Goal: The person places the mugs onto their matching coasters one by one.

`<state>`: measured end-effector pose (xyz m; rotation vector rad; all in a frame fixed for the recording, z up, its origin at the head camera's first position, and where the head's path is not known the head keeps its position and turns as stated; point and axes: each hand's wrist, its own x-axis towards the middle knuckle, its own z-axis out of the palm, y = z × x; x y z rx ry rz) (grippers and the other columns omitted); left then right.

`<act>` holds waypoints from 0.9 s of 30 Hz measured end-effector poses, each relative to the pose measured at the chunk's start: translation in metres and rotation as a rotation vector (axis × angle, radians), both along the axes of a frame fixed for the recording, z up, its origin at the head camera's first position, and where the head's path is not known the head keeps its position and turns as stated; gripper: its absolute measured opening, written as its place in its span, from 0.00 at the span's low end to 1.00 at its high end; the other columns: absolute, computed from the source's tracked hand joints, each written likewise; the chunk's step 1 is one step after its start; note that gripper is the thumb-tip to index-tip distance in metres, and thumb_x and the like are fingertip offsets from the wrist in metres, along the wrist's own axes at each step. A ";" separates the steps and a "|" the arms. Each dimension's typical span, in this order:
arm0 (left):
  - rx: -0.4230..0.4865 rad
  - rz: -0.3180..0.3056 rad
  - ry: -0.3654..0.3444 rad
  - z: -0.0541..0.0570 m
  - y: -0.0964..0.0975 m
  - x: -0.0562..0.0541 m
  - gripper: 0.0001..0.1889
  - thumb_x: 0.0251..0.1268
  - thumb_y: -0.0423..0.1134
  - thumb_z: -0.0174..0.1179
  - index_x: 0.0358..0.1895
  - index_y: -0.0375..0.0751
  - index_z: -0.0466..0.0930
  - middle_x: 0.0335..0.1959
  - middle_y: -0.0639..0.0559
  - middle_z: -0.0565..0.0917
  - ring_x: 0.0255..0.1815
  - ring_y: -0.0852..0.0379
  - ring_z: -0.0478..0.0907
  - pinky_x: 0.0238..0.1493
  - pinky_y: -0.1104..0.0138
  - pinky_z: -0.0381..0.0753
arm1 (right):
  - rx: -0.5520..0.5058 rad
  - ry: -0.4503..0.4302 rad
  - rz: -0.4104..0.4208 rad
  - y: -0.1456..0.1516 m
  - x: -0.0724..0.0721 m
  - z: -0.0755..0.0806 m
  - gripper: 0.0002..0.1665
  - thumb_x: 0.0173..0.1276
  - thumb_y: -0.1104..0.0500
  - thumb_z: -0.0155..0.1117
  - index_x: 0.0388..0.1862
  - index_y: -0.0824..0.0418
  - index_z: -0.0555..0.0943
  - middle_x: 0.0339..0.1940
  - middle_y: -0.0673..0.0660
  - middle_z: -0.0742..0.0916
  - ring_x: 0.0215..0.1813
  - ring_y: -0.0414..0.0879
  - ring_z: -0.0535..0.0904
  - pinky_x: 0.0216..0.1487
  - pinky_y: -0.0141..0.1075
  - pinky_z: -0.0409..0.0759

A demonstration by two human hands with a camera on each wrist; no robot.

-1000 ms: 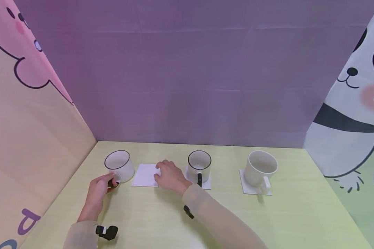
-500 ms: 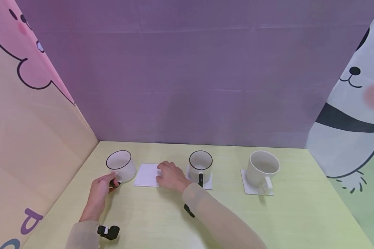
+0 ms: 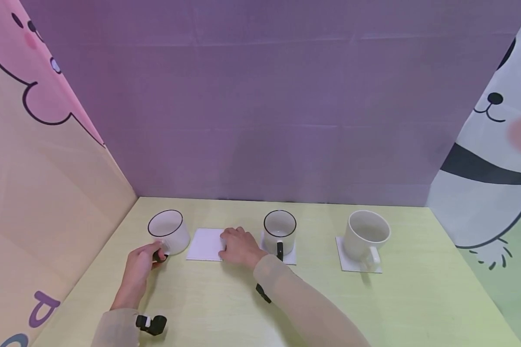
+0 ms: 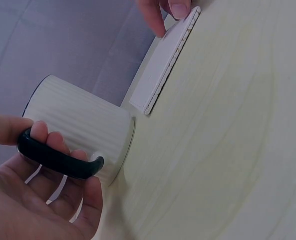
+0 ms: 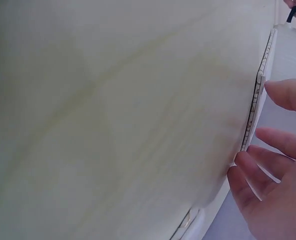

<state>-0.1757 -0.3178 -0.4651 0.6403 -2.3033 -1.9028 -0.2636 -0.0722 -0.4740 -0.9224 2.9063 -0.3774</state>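
Observation:
On the left, my left hand (image 3: 140,265) grips the black handle (image 4: 58,157) of a white, black-rimmed mug (image 3: 169,236); the fingers curl round that handle in the left wrist view. The mug's ribbed side shows there, its base low over the table. Just right of it lies a flat white square coaster (image 3: 204,244). My right hand (image 3: 241,249) is at the coaster's right side with bent fingers. Its thumb (image 5: 287,94) and fingertips are at the coaster edge (image 5: 251,112) in the right wrist view. The hand hides that end of the coaster from above.
A second black-rimmed mug (image 3: 280,233) stands on a white coaster behind my right forearm. Farther right, a plain white mug (image 3: 365,236) stands on its own coaster (image 3: 346,264). A purple cloth (image 3: 282,120) hangs behind the table (image 3: 421,289).
My right fingers have dipped slightly at the coaster. The left hand keeps its hold on the mug handle. The whole head view has shifted a little.

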 end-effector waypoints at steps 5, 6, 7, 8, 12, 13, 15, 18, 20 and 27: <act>-0.002 -0.004 0.009 0.000 0.002 -0.001 0.22 0.81 0.45 0.47 0.30 0.35 0.81 0.28 0.55 0.77 0.39 0.57 0.73 0.45 0.66 0.75 | -0.005 -0.004 -0.008 0.001 -0.001 -0.002 0.22 0.68 0.49 0.65 0.58 0.56 0.83 0.68 0.52 0.79 0.64 0.51 0.74 0.60 0.42 0.75; -0.001 -0.005 0.008 0.000 0.001 -0.002 0.22 0.81 0.45 0.47 0.30 0.35 0.81 0.28 0.55 0.77 0.39 0.58 0.73 0.45 0.66 0.75 | -0.005 -0.008 -0.011 0.001 -0.002 -0.002 0.23 0.68 0.49 0.65 0.60 0.56 0.83 0.68 0.52 0.79 0.64 0.51 0.73 0.61 0.42 0.75; 0.001 -0.004 0.007 0.000 0.001 -0.002 0.22 0.81 0.45 0.47 0.29 0.35 0.81 0.28 0.55 0.77 0.39 0.58 0.73 0.44 0.67 0.76 | -0.003 -0.009 -0.015 0.001 -0.002 -0.003 0.24 0.69 0.48 0.65 0.61 0.56 0.82 0.69 0.52 0.79 0.65 0.51 0.73 0.61 0.42 0.75; 0.002 -0.005 0.006 0.000 0.001 -0.002 0.22 0.81 0.45 0.47 0.29 0.35 0.81 0.28 0.55 0.77 0.38 0.58 0.73 0.44 0.67 0.76 | -0.001 -0.011 -0.019 0.000 -0.003 -0.004 0.25 0.69 0.48 0.66 0.62 0.55 0.82 0.69 0.52 0.78 0.65 0.51 0.73 0.62 0.42 0.74; 0.000 -0.015 0.004 0.001 0.001 0.000 0.22 0.81 0.46 0.48 0.30 0.35 0.81 0.28 0.55 0.77 0.39 0.58 0.73 0.44 0.67 0.76 | 0.012 -0.009 -0.025 -0.002 -0.003 -0.006 0.24 0.69 0.47 0.67 0.61 0.54 0.83 0.70 0.51 0.78 0.65 0.51 0.73 0.62 0.41 0.74; -0.008 -0.022 0.004 0.002 0.002 0.000 0.22 0.82 0.46 0.47 0.31 0.34 0.81 0.29 0.55 0.77 0.39 0.58 0.73 0.44 0.67 0.76 | 0.014 -0.007 -0.029 -0.003 -0.003 -0.006 0.23 0.68 0.47 0.67 0.60 0.54 0.83 0.69 0.51 0.78 0.65 0.51 0.73 0.62 0.40 0.74; -0.025 -0.039 0.003 0.003 0.002 0.001 0.23 0.82 0.47 0.46 0.33 0.33 0.80 0.31 0.55 0.76 0.40 0.58 0.72 0.45 0.67 0.76 | 0.018 -0.007 -0.033 -0.002 -0.002 -0.004 0.22 0.68 0.47 0.68 0.58 0.54 0.84 0.69 0.51 0.78 0.64 0.51 0.73 0.61 0.40 0.75; -0.039 -0.056 0.003 0.003 0.003 0.002 0.23 0.83 0.47 0.44 0.36 0.31 0.80 0.32 0.54 0.76 0.42 0.57 0.71 0.46 0.67 0.75 | 0.018 -0.014 -0.044 -0.002 0.000 -0.001 0.21 0.68 0.47 0.68 0.56 0.53 0.84 0.68 0.51 0.78 0.64 0.50 0.73 0.61 0.39 0.74; -0.035 -0.058 0.004 0.003 0.003 0.002 0.23 0.83 0.47 0.43 0.37 0.31 0.80 0.32 0.55 0.76 0.42 0.57 0.72 0.46 0.67 0.75 | 0.015 -0.018 -0.046 -0.002 0.001 0.000 0.20 0.68 0.47 0.69 0.55 0.53 0.84 0.68 0.50 0.78 0.64 0.50 0.73 0.61 0.39 0.74; -0.005 -0.072 0.033 0.000 0.001 0.003 0.23 0.84 0.47 0.43 0.33 0.36 0.79 0.30 0.57 0.77 0.40 0.59 0.73 0.46 0.65 0.76 | 0.018 -0.016 -0.045 -0.003 0.003 0.001 0.18 0.69 0.48 0.68 0.53 0.53 0.84 0.68 0.50 0.78 0.64 0.50 0.73 0.60 0.39 0.74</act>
